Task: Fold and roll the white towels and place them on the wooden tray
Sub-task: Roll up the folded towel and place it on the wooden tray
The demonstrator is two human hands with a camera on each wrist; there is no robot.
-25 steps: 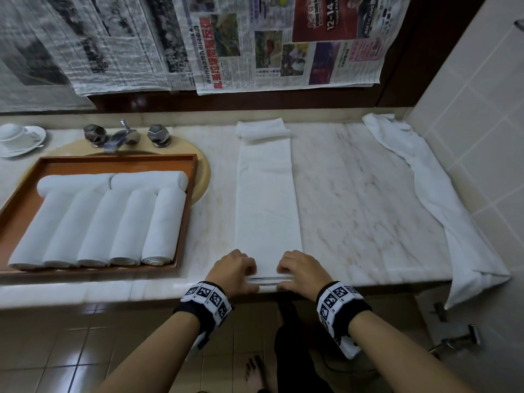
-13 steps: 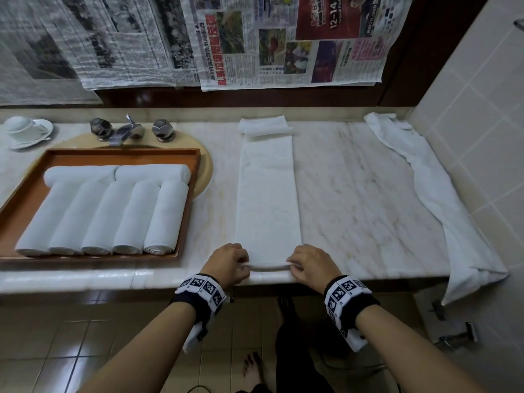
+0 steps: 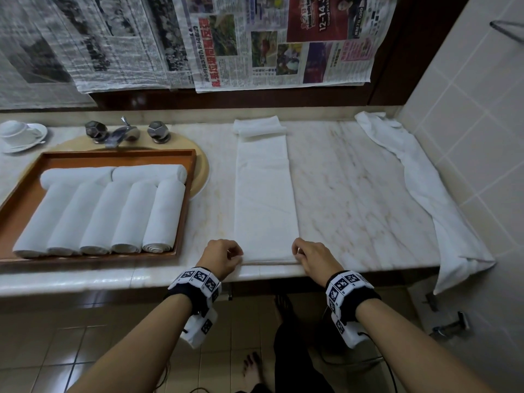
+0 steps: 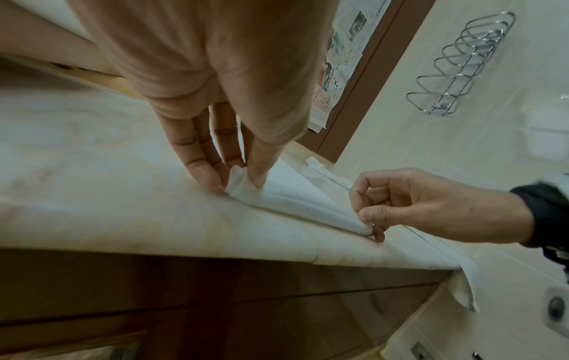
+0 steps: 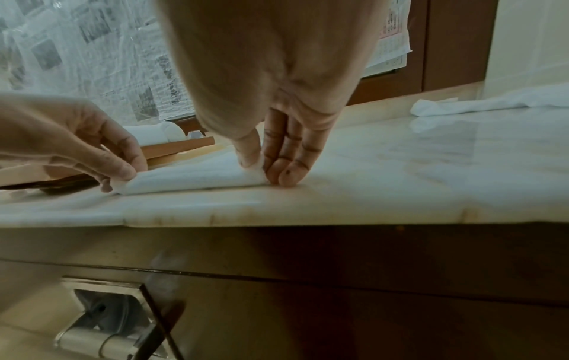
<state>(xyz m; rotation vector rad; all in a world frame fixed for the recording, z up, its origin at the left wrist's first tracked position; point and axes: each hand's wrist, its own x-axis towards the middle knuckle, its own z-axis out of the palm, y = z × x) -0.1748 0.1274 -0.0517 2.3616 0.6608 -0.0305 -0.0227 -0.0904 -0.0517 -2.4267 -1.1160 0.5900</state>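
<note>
My left hand (image 3: 220,258) and right hand (image 3: 312,259) pinch the near corners of the folded towel (image 3: 265,199), whose long axis runs straight away across the bench (image 3: 354,194)

White towels (image 3: 99,211), brown wooden tray (image 3: 119,155), veined cream marble counter (image 3: 354,194).
</note>
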